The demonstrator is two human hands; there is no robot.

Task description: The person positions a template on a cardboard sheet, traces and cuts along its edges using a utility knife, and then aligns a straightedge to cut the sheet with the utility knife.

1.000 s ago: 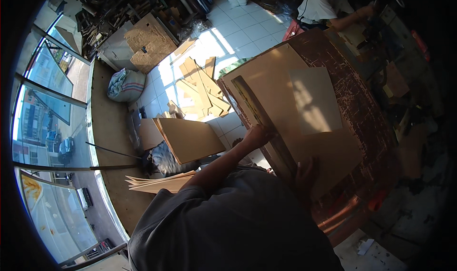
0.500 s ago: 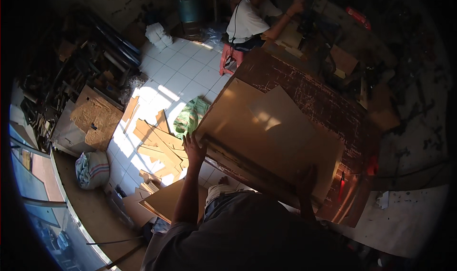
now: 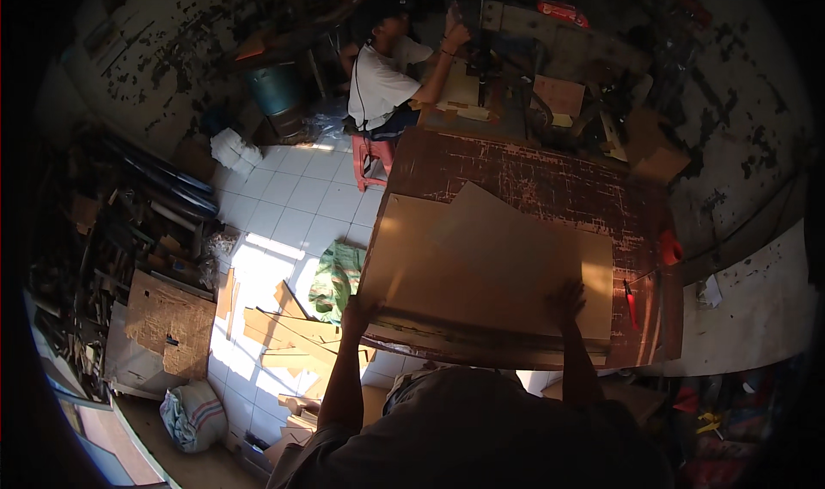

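Note:
A large brown cardboard sheet (image 3: 490, 265) lies on a dark red, scratched worktable (image 3: 550, 184), with a second piece overlapping its far part. Along the near side runs a long dark strip (image 3: 464, 327), its kind unclear in the shade. My left hand (image 3: 354, 315) is at the left end of this strip, by the sheet's near left corner; its fingers are too dark to make out. Near the right end, my right hand (image 3: 567, 303) rests flat on the cardboard, fingers spread.
A red-handled tool (image 3: 631, 304) lies right of the cardboard. Beyond the table a person (image 3: 387, 85) sits on a red stool (image 3: 371, 161). Cardboard offcuts (image 3: 292, 330), a green sack (image 3: 337, 278) and a white striped sack (image 3: 194, 413) are on the left floor.
The view has turned, so the table now sits more level. My right hand shows spread on the sheet, farther from the near edge. My left hand remains at the left corner.

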